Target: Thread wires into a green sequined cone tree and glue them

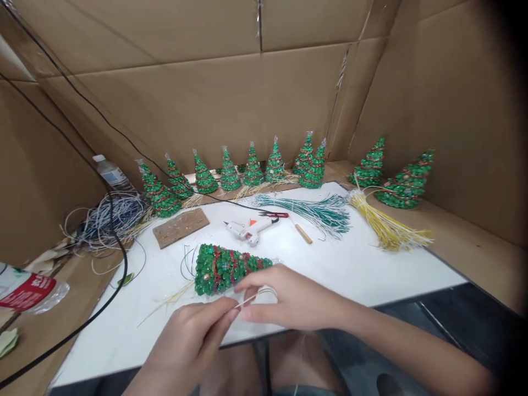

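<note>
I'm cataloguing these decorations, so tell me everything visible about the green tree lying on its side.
The tree is a cone of shiny green bead-like pieces, banded with red strands and dotted with gold ornaments. It lies on its side on the white board, wide base toward the picture's left, narrow tip right. The right hand is near the tip; any contact is unclear.

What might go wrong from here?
The thin pale strand running from the left hand toward the right hand could slip or kink.
The nearest tree lies on its side close to the right hand; a nudge might roll it.
The glue gun lies just beyond that tree; if hot, which doesn't show, it might damage it.
</note>
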Available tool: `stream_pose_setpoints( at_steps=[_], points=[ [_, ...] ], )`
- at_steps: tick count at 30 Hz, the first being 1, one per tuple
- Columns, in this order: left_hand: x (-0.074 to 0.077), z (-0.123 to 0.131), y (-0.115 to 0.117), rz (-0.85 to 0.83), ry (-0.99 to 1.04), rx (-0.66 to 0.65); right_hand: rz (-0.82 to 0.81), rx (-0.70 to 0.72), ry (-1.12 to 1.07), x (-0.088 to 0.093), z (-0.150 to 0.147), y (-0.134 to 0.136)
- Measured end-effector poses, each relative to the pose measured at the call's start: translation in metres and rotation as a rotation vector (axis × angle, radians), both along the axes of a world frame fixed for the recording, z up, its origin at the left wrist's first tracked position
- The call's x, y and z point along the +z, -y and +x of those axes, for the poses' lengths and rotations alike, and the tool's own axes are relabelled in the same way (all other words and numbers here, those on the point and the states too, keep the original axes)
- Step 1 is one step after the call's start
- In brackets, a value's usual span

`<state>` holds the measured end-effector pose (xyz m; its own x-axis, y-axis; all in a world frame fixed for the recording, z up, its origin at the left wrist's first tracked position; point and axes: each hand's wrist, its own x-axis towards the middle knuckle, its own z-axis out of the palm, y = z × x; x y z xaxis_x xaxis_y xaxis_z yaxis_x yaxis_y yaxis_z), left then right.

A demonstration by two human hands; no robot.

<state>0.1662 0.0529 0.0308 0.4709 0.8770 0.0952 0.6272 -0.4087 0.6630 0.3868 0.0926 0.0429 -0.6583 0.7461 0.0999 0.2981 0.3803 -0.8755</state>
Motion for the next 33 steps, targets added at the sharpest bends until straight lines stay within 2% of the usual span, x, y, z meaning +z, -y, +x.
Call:
stream_pose_setpoints(
  at_steps=[3, 6, 13, 20, 27, 33],
  points=[
    [-0.005, 0.003, 0.003, 0.057, 0.010, 0.044, -0.006, -0.091, 0.031, -0.003, -0.011, 0.010],
    [-0.009, -0.003, 0.006, 0.097, 0.030, 0.101, 0.104, -0.172, 0.031, -0.006, -0.013, 0.013],
    [-0.019, -0.009, 0.012, 0.060, 0.111, 0.100, 0.269, -0.126, -0.028, -0.021, -0.027, 0.017],
    [-0.025, -0.008, 0.018, 0.149, 0.187, 0.141, 0.462, -0.186, -0.037, -0.034, -0.038, 0.018],
    [-0.035, -0.008, 0.020, 0.085, 0.282, 0.175, 0.460, -0.161, -0.085, -0.038, -0.041, 0.019],
    [-0.042, -0.005, 0.017, 0.012, 0.338, 0.193, 0.520, -0.176, -0.086, -0.039, -0.041, 0.021]
  ],
)
